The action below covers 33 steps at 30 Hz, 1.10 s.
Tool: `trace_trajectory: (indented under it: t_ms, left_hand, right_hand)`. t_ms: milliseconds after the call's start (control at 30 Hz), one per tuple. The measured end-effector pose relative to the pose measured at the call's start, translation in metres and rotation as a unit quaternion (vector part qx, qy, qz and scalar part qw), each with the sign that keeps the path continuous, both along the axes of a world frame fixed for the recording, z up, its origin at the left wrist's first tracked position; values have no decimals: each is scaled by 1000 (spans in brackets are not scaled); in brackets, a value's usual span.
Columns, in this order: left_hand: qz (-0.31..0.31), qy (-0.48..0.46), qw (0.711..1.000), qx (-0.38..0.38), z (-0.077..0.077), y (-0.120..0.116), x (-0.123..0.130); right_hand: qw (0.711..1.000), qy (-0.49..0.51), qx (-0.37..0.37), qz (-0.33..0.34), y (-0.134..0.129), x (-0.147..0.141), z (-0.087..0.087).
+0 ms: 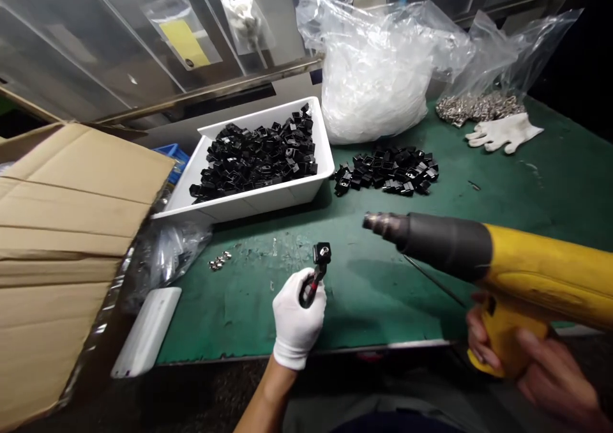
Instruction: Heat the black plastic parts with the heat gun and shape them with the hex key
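Green worktop (pixel 517 190) stretches ahead, with a clear plastic panel (pixel 90 43) behind it and small bags hanging against the panel. A white-gloved left hand (pixel 297 318) sits near the front edge of the worktop, its fingers (pixel 292 305) clamped around a dark stem that ends in a small black plastic part (pixel 322 257), held up just above the green surface. A bare right hand (pixel 531 363) is at the lower right, its fingers (pixel 479 337) wrapped around the yellow grip of a heat gun (pixel 541 273). The gun's dark metal nozzle points left toward the black part, near it but not touching. A white tray (pixel 249 206) heaped with black plastic pieces (pixel 258 158) stands further back, and a loose pile of black pieces (pixel 387 171) lies beside it. Small silver nuts (pixel 219 260) lie near the front left. A large clear bag of white material (pixel 373 69), a bag of metal pieces (pixel 479 108) and a white work glove (pixel 502 133) lie at the back. An open cardboard box (pixel 62 248) fills the left side.
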<state>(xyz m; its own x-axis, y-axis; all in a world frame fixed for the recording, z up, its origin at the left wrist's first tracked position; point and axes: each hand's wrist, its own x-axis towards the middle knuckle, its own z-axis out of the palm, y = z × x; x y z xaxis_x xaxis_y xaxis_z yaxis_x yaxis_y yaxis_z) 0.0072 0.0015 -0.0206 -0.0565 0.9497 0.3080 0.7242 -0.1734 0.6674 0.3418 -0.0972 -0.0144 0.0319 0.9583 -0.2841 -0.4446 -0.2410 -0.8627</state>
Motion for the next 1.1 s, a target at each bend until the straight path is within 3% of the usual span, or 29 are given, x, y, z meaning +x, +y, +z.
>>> trace_trajectory:
  t_ms: [100,233,333,500,700,933,1100]
  left_hand:
    - [-10,19,1000,9,1,-1,3]
    - [-3,11,1000,0,3,-1,4]
    - [11,-12,1000,-18,4,-1,2]
    - [20,-39,998,-46,2,-3,-1]
    - [13,-14,999,-33,4,-2,0]
    - [10,18,999,-29,4,-2,2]
    - [10,24,999,-24,4,-2,2]
  right_hand:
    - [999,-11,-12,36,1,-6,-8]
    - [993,-35,-39,101,-2,8,-15]
    - [992,-49,-63,101,-3,16,-20]
    - [986,-60,-30,151,0,21,-24]
    - [986,-46,-40,158,3,21,-20]
    - [993,-41,-83,73,3,7,-8]
    - [990,-40,-71,111,3,16,-15]
